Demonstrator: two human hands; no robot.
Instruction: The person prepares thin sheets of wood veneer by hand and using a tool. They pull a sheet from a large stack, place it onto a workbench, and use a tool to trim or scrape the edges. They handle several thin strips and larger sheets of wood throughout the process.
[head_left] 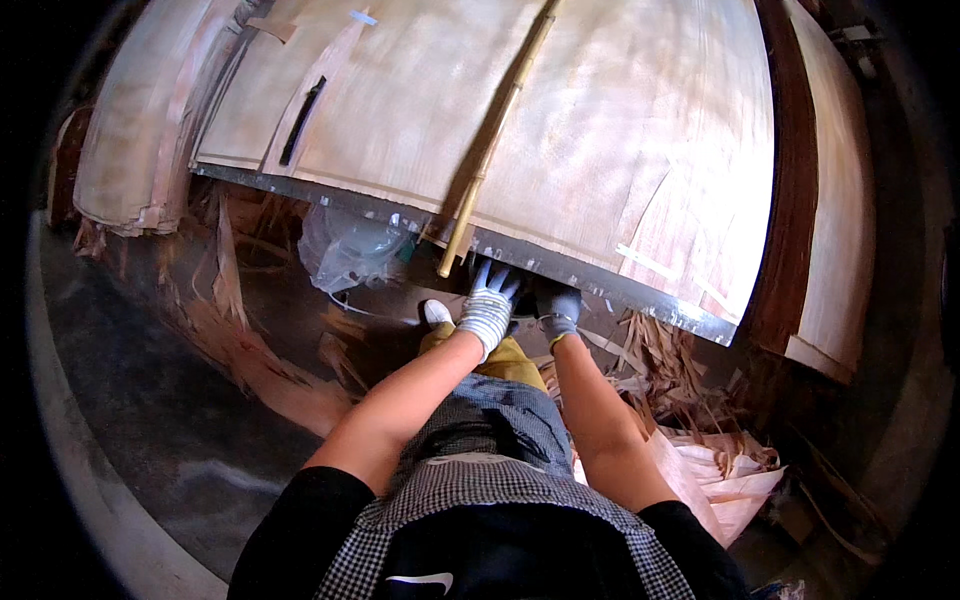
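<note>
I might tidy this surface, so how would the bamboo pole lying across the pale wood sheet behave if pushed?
The bamboo pole would probably roll sideways, since it looks round and slim. It is likely stiff, as it lies nearly straight. Only a short end juts past the dark edge strip, so it seems unlikely to tip off.

the table edge (612,290) hides both hands' (488,312) fingertips.

Bright glare on pale sheet (690,120), dim floor (180,400), black-edged fisheye curvature
</note>
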